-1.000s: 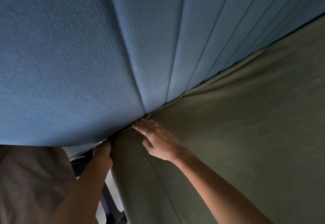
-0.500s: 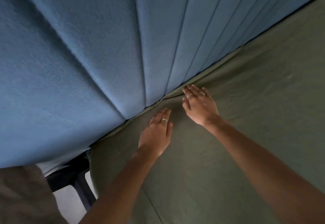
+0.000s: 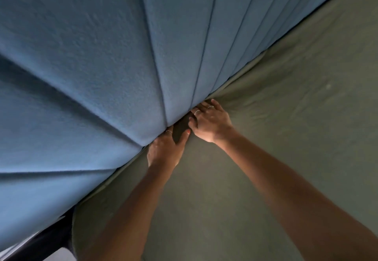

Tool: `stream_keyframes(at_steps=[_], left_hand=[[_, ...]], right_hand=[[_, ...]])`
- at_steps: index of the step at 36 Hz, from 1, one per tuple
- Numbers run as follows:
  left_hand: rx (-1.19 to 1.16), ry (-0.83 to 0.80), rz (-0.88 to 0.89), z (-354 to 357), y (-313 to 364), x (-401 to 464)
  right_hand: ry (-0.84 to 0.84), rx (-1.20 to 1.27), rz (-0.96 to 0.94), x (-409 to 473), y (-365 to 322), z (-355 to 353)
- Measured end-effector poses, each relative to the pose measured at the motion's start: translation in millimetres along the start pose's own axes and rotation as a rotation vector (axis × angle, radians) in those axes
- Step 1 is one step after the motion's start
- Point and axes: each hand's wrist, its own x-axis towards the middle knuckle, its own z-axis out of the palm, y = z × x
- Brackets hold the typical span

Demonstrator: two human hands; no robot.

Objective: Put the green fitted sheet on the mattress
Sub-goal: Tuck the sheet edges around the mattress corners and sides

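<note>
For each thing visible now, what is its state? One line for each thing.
green fitted sheet: spread over the mattress top, lightly wrinkled near the headboard.
blue headboard: upright, padded in panels, its lower edge meets the sheet.
left hand: flat on the sheet, fingers pushed into the gap under the headboard, fingertips hidden.
right hand: flat on the sheet beside the left, fingers at the same gap.

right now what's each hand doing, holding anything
Left hand: open, fingers pressing the green sheet in under the blue headboard, holding nothing.
Right hand: open, fingers likewise pushing the sheet into the gap.
</note>
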Motion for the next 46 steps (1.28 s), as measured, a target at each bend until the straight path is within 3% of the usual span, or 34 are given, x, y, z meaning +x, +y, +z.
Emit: stream_keyframes(at_steps=[7,10,15,18,21,23,25,26,30,33,38,46], left_hand=[[0.076,-0.107,-0.127,0.1,16.3,15.2],[0.113,-0.025,-0.086,4.2,13.0,16.5],[0.187,0.133,0.046,4.7,7.1,4.4],[0.266,0.071,0.216,3.5,-6.5,5.2],[0.308,0.213,0.391,2.7,-25.6,-1.5],[0.245,0.348,0.670,-2.6,-34.5,-9.6],[0.225,0.324,0.948,-13.1,-29.3,-21.6],[0.184,0.282,1.005,-16.3,-20.8,-25.5],[-0.073,0.156,0.917,-12.7,40.5,-11.0],[-0.122,0.146,0.821,-7.8,99.1,18.0],[0.051,0.024,0.668,0.5,165.9,48.9],[0.329,-0.022,0.637,23.4,179.0,71.6]], right_hand=[[-0.139,-0.023,-0.006,28.9,2.9,-4.4],[-0.192,0.015,-0.052,37.6,6.3,1.0],[-0.066,0.171,-0.218,23.4,25.5,-5.6],[0.002,0.387,-0.216,-2.2,42.9,-7.5],[0.203,0.389,-0.204,-26.8,67.7,-7.5],[0.256,0.314,-0.164,-33.1,93.6,-9.3],[0.238,0.235,-0.088,-32.8,119.3,-15.6],[0.230,0.204,-0.052,-30.8,129.9,-18.8],[0.230,0.098,0.032,-14.7,149.9,-36.4],[0.230,0.082,0.086,-0.5,153.0,-48.9],[0.043,0.077,0.207,15.6,166.0,-53.9],[-0.089,0.012,0.174,27.3,175.9,-60.5]])
